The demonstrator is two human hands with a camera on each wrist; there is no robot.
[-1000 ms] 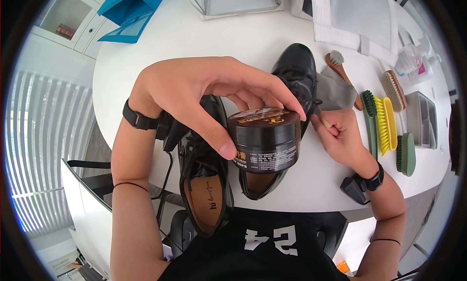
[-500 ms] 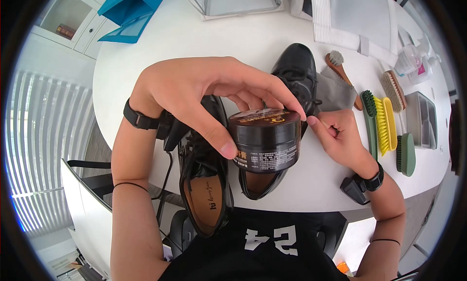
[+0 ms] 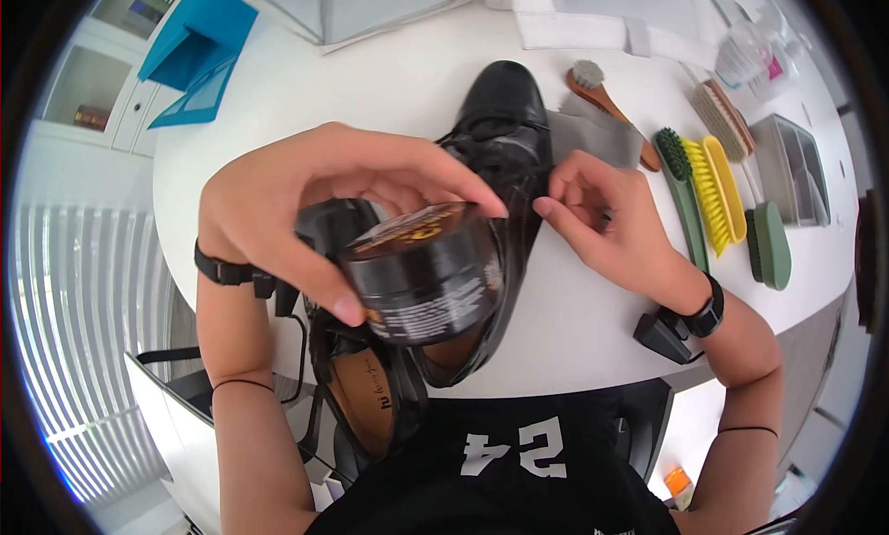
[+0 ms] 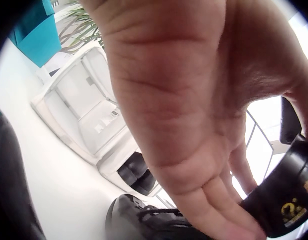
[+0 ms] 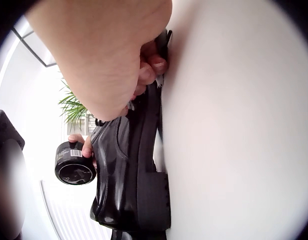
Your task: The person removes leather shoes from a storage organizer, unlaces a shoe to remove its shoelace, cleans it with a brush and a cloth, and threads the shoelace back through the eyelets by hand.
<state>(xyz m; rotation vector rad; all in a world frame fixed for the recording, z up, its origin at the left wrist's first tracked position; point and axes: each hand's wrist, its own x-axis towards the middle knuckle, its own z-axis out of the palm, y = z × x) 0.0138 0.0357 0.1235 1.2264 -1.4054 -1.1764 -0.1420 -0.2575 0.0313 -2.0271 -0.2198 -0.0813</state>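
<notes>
A dark round jar with printed labels (image 3: pixel 426 280) is gripped in the left hand (image 3: pixel 324 192), thumb on one side and fingers on the other, above two black lace-up shoes. Of these, the right shoe (image 3: pixel 505 100) lies toe away on the table, its heel end partly behind the jar; the left shoe (image 3: pixel 375 396) shows its tan insole. Beside the right shoe is the right hand (image 3: pixel 616 225), its fingers curled and its thumb near the shoe's side. In the right wrist view, that hand's fingertips (image 5: pixel 146 75) are close to the shoe; whether they pinch anything is unclear.
Right of the shoes lie a grey cloth (image 3: pixel 602 137), a wooden-handled brush (image 3: pixel 611 104), a yellow brush (image 3: pixel 722 197), green brushes (image 3: pixel 770 248) and a clear box (image 3: pixel 792 169). Clear bottles (image 3: pixel 745 53) stand behind; a blue holder (image 3: pixel 199 49) is at the back left.
The head view has shifted. The left hand and jar have moved left relative to the right shoe, showing more of it. The right hand's fingers have loosened a little and its thumb sits by the shoe.
</notes>
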